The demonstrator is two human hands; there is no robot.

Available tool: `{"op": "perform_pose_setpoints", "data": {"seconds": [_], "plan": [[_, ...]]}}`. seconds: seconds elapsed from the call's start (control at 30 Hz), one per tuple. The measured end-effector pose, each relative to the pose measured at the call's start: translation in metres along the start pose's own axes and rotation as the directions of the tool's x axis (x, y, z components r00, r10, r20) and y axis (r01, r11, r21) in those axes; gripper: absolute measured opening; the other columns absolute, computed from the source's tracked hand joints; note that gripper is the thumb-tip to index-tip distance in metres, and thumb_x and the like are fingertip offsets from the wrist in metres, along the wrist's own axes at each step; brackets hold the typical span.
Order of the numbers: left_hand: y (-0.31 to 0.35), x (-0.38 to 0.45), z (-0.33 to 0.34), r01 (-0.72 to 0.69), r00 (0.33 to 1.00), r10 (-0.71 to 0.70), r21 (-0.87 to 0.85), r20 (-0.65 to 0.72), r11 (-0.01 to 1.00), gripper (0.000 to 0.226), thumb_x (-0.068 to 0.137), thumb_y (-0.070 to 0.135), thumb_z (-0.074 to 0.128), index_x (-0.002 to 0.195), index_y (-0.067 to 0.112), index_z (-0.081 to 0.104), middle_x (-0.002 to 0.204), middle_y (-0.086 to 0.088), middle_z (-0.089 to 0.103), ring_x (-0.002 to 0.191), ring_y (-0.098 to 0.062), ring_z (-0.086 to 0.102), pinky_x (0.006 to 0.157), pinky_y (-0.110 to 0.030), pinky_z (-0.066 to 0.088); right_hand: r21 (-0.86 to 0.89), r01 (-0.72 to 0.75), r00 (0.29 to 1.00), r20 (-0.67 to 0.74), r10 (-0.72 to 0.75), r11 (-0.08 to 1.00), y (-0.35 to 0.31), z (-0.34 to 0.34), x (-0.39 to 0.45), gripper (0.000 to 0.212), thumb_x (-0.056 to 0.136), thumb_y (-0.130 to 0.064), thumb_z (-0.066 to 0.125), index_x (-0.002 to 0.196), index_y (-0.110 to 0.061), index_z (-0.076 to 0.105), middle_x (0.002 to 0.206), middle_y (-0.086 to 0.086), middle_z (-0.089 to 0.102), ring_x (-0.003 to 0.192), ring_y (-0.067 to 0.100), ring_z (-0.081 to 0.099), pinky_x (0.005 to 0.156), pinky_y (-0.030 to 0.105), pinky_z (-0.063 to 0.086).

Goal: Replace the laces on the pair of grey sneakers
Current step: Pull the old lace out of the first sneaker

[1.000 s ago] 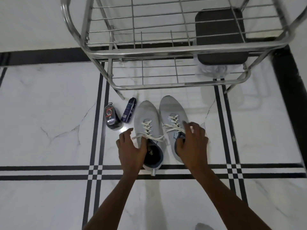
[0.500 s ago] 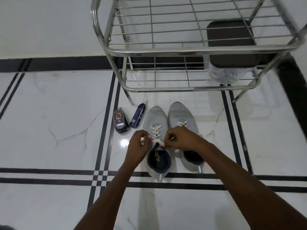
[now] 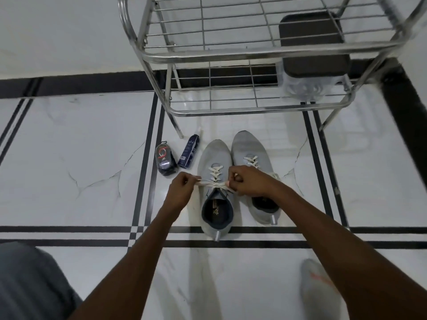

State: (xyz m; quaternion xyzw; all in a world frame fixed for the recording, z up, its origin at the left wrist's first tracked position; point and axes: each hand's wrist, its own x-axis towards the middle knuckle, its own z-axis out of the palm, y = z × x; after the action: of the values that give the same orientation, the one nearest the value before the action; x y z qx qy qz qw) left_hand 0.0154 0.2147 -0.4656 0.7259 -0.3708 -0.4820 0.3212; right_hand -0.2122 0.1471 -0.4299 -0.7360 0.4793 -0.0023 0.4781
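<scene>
We are observing two grey sneakers side by side on the marble floor (image 3: 80, 146), toes toward the steel shoe rack (image 3: 231, 54). The left hand (image 3: 179, 192) is pinching one end of the cream lace (image 3: 213, 179) of the left sneaker (image 3: 213, 158); the right hand (image 3: 250, 181) is gripping the other end, apparently. The right sneaker (image 3: 249, 146) is lying touching it. A shoe-polish sponge (image 3: 164, 159) and a dark blue bottle (image 3: 189, 154) are lying just left.

Grey sneakers (image 3: 231, 172), cream laces (image 3: 213, 179), dark navy lining. Left of sneakers: navy can (image 3: 188, 154), black pouch (image 3: 164, 160) with red mark. Floor (image 3: 69, 146) white marble, black stripes. Rack (image 3: 231, 51) silver.
</scene>
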Motion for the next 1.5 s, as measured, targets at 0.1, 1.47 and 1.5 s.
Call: {"op": "perform_pose_setpoints", "data": {"seconds": [0.1, 1.47, 1.5], "plan": [[-0.004, -0.008, -0.002, -0.117, 0.992, 0.112, 0.073, 0.058, 0.991, 0.021, 0.097, 0.035, 0.065, 0.097, 0.015, 0.068, 0.100, -0.003, 0.076, 0.099, -0.022, 0.071, 0.092, -0.044, 0.056, 0.023, -0.030, 1.000, 0.000, 0.030, 0.999, 0.002, -0.002, -0.007, 0.016, 0.095, -0.027, 0.063, 0.093, -0.011, 0.062, 0.088, 0.006, 0.074, 0.084, 0.022, 0.070, 0.083, 0.043, 0.057], [0.018, -0.061, 0.026, -0.175, 0.982, 0.188, 0.445, 0.016, 0.878, 0.029, 0.079, 0.037, 0.076, 0.090, 0.014, 0.063, 0.088, 0.000, 0.063, 0.081, -0.015, 0.059, 0.067, -0.030, 0.046, -0.279, -0.359, 0.911, 0.102, 0.400, 0.891, -0.053, 0.027, -0.040, 0.037, 0.085, -0.044, 0.073, 0.076, -0.009, 0.060, 0.074, 0.003, 0.069, 0.062, 0.017, 0.063, 0.057, 0.025, 0.049], [0.014, -0.062, 0.031, -0.195, 0.977, 0.211, 0.470, 0.019, 0.861, 0.031, 0.079, 0.034, 0.077, 0.094, 0.012, 0.061, 0.093, -0.002, 0.059, 0.085, -0.018, 0.057, 0.067, -0.029, 0.041, -0.277, -0.324, 0.937, 0.037, 0.347, 0.904, -0.052, 0.038, -0.039, 0.031, 0.086, -0.036, 0.072, 0.083, -0.008, 0.058, 0.087, 0.008, 0.067, 0.072, 0.021, 0.063, 0.060, 0.027, 0.047]]}}
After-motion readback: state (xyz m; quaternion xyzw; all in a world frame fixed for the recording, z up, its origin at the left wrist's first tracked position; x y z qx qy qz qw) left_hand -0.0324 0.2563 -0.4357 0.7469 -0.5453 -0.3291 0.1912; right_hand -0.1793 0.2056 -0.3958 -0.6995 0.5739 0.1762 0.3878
